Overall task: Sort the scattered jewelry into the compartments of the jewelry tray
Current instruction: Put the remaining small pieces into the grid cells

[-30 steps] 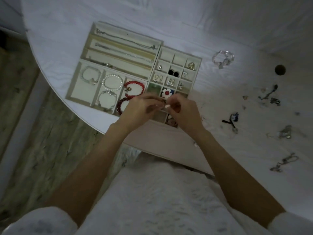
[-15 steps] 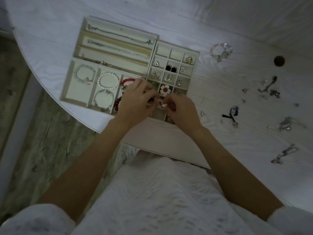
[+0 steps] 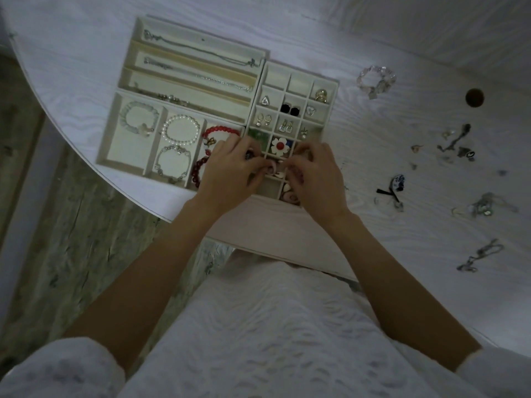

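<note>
Over tray [image 3: 330, 81] — hands meet, nothing legible.

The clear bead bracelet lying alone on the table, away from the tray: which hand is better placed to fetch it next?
Probably the right hand. The clear bead bracelet lies on the table to the right of the jewelry tray, on that hand's side. The left hand would have to cross over the tray.

A white wood grain is shown on the table [image 3: 402, 38], and the jewelry tray [image 3: 333, 84] is lined in cream. A red bead bracelet [image 3: 219, 130], a white pearl bracelet [image 3: 180, 130], a white flower with a red centre [image 3: 280, 145] and two black earrings [image 3: 289, 109] are seen inside. The garment [image 3: 258, 326] is white with a wavy texture.
</note>
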`<state>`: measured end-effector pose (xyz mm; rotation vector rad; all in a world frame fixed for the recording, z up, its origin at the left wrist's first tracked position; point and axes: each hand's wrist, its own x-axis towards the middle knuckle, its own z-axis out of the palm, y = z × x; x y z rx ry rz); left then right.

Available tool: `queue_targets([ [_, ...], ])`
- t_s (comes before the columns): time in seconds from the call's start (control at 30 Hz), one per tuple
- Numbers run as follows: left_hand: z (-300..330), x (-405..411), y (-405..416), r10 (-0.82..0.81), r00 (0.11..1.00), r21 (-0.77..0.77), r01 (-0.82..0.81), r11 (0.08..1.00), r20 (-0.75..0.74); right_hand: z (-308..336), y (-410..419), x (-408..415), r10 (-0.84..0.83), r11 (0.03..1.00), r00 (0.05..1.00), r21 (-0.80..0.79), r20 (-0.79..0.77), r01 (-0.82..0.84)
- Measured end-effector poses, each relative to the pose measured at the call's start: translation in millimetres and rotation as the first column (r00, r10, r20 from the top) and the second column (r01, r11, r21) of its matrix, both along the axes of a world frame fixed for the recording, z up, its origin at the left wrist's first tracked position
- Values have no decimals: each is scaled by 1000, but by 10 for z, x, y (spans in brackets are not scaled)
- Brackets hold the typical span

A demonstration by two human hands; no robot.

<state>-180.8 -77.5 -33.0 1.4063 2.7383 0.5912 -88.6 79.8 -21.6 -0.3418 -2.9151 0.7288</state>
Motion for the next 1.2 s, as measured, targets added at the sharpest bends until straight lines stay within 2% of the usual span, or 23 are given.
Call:
queue_targets([
  [0.13, 5, 25, 14, 30, 999, 31, -30, 999, -11, 9, -13, 24, -21, 1000, 1000, 17, 8, 21],
  [0.47, -8, 95, 13, 45, 999, -62, -45, 997, -3, -10, -69, -122, 7, 996, 989, 86, 150, -20],
  [0.6, -25, 82, 6, 51, 999, -56, -50, 997, 17, 48, -53, -207, 0, 994, 960, 101, 279, -29],
  [0.7, -22, 101, 18, 50, 998, -48, -48, 998, 43, 110, -99, -259, -76, 993, 969, 107, 236, 52],
  [0.87, -22, 138, 15, 85, 995, -23, -84, 996, 56, 15, -157, -186, -84, 989, 981, 137, 176, 60],
  [1.0, -48, 164, 4, 84, 995, -41, -81, 996, 58, -45, -201, -134, -56, 978, 979, 209, 194, 14],
  [1.1, -66, 146, -9, 81, 995, -34, -79, 996, 62, -3, -132, -140, -17, 988, 980, 156, 199, -14],
  [1.2, -94, 126, -33, 73, 995, -31, -72, 997, 65, 45, -72, -192, 4, 991, 960, 129, 281, -42],
])
